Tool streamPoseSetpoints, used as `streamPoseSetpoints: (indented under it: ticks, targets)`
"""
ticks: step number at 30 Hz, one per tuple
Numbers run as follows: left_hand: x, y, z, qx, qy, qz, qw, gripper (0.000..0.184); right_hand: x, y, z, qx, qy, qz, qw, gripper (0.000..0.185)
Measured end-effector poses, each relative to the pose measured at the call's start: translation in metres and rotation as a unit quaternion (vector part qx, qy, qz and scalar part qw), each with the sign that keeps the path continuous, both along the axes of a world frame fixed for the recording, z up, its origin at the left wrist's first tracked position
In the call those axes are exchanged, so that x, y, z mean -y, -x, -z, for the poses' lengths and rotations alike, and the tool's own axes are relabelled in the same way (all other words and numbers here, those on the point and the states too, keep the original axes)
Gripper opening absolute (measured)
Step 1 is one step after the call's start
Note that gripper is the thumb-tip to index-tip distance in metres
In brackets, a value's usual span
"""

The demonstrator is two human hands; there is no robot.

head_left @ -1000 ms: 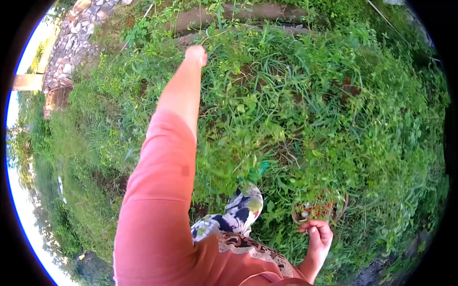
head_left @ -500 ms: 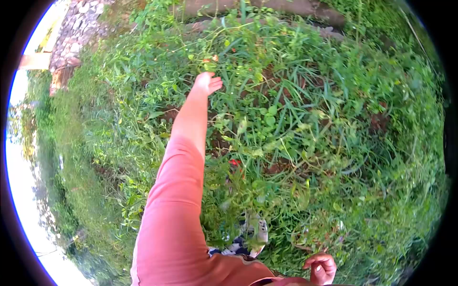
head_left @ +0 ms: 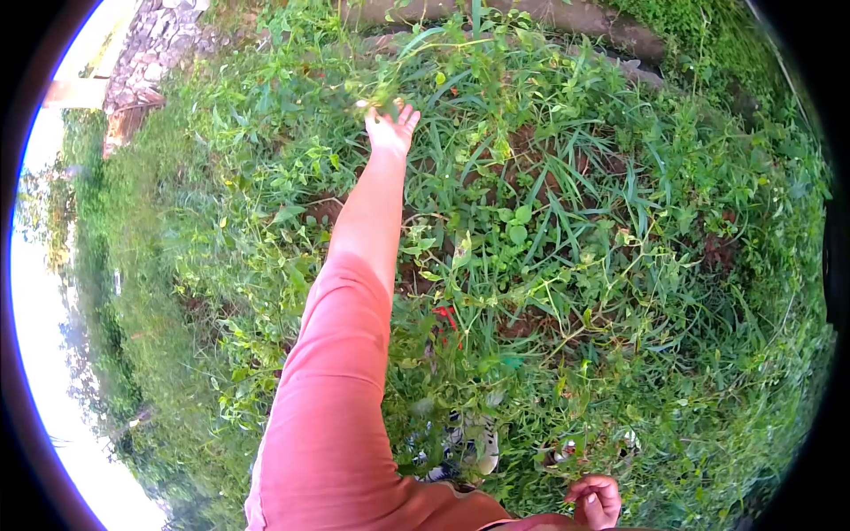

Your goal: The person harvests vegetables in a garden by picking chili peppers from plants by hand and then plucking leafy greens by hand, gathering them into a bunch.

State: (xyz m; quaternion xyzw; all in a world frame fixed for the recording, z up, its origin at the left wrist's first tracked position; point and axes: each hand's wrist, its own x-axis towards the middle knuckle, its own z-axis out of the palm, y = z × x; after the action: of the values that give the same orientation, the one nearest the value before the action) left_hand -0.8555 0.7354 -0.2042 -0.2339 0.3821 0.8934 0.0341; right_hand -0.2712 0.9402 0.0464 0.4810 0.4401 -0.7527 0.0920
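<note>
My left hand (head_left: 392, 130) reaches out at the upper middle, palm up with its fingers spread, touching the leaves of a plant (head_left: 376, 96). Nothing is seen gripped in it. Low on the right, my right hand (head_left: 595, 502) is held near my body with its fingers curled in; whether something small is inside is hidden. Just above it, a container with red and white bits (head_left: 560, 453) is mostly covered by leaves. Red peppers (head_left: 445, 319) show among the plants right of my left sleeve.
Dense green plants and long grass (head_left: 567, 195) surround me, with patches of brown soil. A long grey-brown edging (head_left: 602, 26) runs across the top. Grey stones (head_left: 159, 49) lie at the upper left. My patterned trousers (head_left: 469, 447) show below.
My left hand has opened and spread its fingers at the plant after dipping lower. My right hand has drawn back from the container toward my body. The view has shifted.
</note>
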Motion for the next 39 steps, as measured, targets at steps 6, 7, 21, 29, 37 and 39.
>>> streamPoseSetpoints:
  ticks: [6,7,21,29,37,39]
  targets:
    - [0.021,0.005,0.031,0.004,-0.065,-0.074,0.995,0.084,0.003,-0.008,0.008,0.023,0.018,0.003,1.0,0.024]
    - [0.022,0.005,0.029,0.005,-0.065,-0.073,0.995,0.084,0.004,-0.006,0.008,0.021,0.015,0.0,1.0,0.023]
    - [0.052,-0.012,0.028,-0.025,-0.058,0.051,0.997,0.022,0.014,0.006,0.013,0.048,-0.016,0.023,0.998,0.021]
    - [0.075,-0.015,0.046,0.02,0.256,-0.002,0.966,0.021,0.018,-0.015,0.022,0.032,-0.006,0.037,0.999,0.021]
    - [0.05,-0.048,-0.015,0.034,0.566,0.001,0.824,0.022,0.025,-0.026,0.019,0.058,0.001,0.059,0.997,0.022]
    - [0.058,-0.045,-0.004,-0.015,0.493,0.012,0.87,0.022,0.033,-0.028,0.028,0.033,-0.039,0.115,0.992,0.018]
